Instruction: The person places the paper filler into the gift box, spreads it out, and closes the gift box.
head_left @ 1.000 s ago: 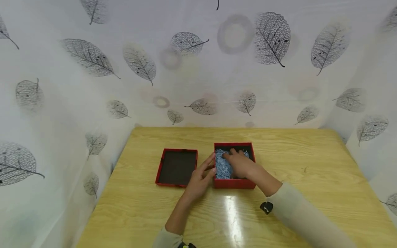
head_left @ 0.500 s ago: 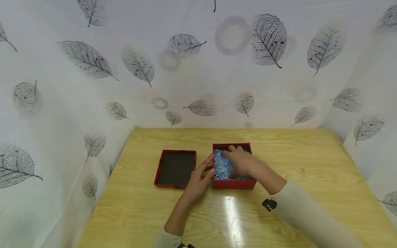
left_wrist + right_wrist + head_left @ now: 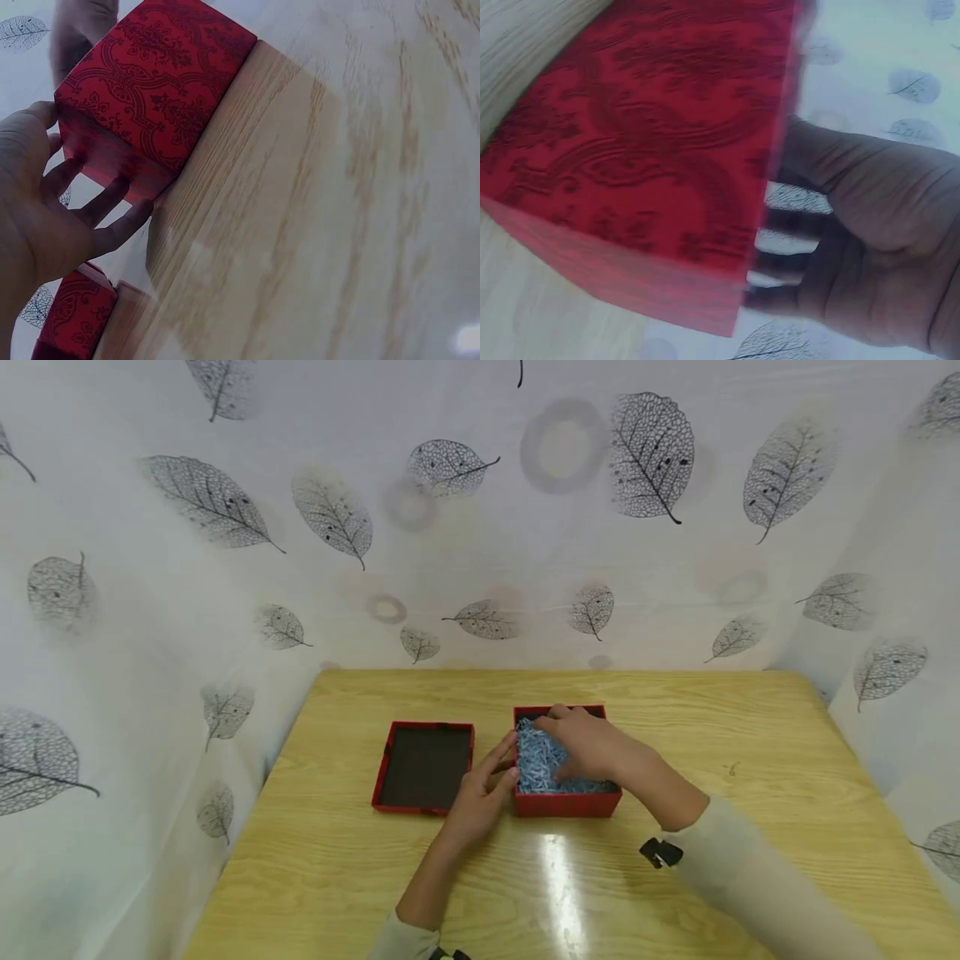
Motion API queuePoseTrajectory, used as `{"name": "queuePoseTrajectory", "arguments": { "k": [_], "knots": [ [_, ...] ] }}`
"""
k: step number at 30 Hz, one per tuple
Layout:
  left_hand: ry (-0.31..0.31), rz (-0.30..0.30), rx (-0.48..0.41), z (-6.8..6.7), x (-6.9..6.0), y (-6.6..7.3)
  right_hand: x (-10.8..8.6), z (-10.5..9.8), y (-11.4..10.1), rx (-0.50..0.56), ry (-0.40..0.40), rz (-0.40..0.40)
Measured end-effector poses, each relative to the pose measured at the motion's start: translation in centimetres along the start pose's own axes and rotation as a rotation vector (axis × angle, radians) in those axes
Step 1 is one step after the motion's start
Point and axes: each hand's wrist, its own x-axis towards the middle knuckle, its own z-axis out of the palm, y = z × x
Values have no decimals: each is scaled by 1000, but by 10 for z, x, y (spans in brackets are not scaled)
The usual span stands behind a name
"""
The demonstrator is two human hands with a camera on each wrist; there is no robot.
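Note:
A red patterned box with a dark inside stands on the table, filled with blue shredded paper. My left hand touches the box's left side with spread, fairly straight fingers, seen closer in the left wrist view, where the box wall shows its pattern. Over the box's right part, my right hand reaches in from above, fingers apart on the shredded paper. In the right wrist view the right hand's fingers go behind the box wall, so their tips are hidden.
A shallow red lid with a black inside lies upturned left of the box, close to my left hand. The wooden table meets a leaf-printed cloth at the back and sides.
My right hand has shifted slightly right and up within the box, baring more blue shredded paper on the left and front. My left hand has stayed at the box's side.

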Motion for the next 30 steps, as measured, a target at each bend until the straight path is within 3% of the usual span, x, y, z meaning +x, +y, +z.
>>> {"name": "queuePoseTrajectory", "arguments": {
  "k": [4,8,14,18,25,30],
  "knots": [
    [-22,9,-2,-1,-1,0,5,2,-5,33,38,-53],
    [-44,24,1,0,-1,-3,16,21,-3,43,32,-22],
    [-44,21,23,3,-2,-4,27,45,3,-46,14,-43],
    [-47,-2,25,3,-1,-2,24,34,12,-69,-24,-126],
    [-52,-4,34,1,-1,0,11,-8,34,-199,-142,-386],
    [-28,6,32,-1,-1,-1,7,-12,34,-367,-226,-424]
  ]
}}
